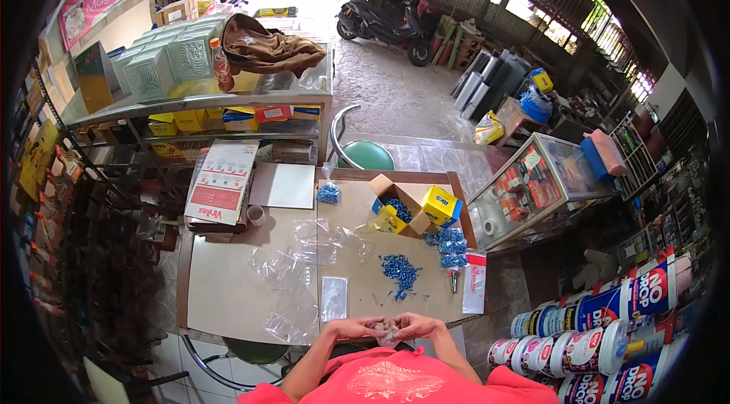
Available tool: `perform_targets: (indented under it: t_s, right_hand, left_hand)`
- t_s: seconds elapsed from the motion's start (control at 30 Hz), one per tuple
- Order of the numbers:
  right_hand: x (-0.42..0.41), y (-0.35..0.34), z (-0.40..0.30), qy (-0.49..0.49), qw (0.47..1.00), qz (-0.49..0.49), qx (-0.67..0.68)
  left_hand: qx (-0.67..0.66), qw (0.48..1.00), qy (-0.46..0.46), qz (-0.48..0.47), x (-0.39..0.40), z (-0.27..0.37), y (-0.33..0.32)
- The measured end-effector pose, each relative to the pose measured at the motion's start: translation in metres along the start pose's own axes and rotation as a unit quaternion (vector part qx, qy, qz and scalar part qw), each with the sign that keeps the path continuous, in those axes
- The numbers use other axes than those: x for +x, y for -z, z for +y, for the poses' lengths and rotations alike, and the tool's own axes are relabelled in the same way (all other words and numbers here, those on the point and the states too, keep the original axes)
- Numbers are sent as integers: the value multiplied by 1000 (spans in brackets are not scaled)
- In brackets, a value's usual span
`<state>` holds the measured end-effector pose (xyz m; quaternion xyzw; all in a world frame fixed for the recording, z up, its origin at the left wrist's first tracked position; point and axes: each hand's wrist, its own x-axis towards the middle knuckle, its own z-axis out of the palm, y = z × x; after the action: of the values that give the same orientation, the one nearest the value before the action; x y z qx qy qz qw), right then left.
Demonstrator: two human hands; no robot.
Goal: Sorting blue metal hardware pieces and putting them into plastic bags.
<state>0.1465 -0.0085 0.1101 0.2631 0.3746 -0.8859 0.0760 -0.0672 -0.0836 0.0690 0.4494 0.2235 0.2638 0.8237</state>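
Note:
At the table's near edge, my left hand (365, 326) and my right hand (414, 325) meet fingertip to fingertip on a small clear plastic bag (389, 338). What the bag holds is too small to tell. Just beyond lies a loose pile of small blue screws or plugs (400, 274). A stack of clear flat bags (335, 299) rests left of it. Filled clear bags (453, 246) of blue pieces are at the right, below an open cardboard box (404, 208) containing more. Another filled bag (328, 193) stands near the far edge.
Empty clear bags (293, 267) are scattered across the tiled table (228, 284). A yellow box (442, 206), a dark pen-like tool (454, 282) and a red-white packet (474, 283) lie right. Catalogues (222, 181) and a cup (256, 215) stand left. Paint buckets (593, 347) are at the lower right.

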Motion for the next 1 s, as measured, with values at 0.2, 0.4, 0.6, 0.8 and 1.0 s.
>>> perform_targets:
  t_s: [0.2, 0.4, 0.6, 0.8, 1.0]
  right_hand:
    - [-10, 26, -5, -75, 994, -69, 30]
    - [-22, 47, 7, -78, 995, -42, -47]
    - [-41, 43, 17, 98, 985, 142, -7]
    - [-29, 33, 6, 257, 941, 214, 48]
    - [-47, 38, -17, 229, 965, 124, -2]
  left_hand:
    - [-184, 979, -85, 35, 16, -5, 0]
    - [-121, 979, -47, 159, 31, -3, -25]
    - [1, 941, -40, 336, 45, -18, -28]
    - [-188, 930, -131, 289, 70, -15, -23]
    - [-157, 948, -161, 226, 64, 24, -14]
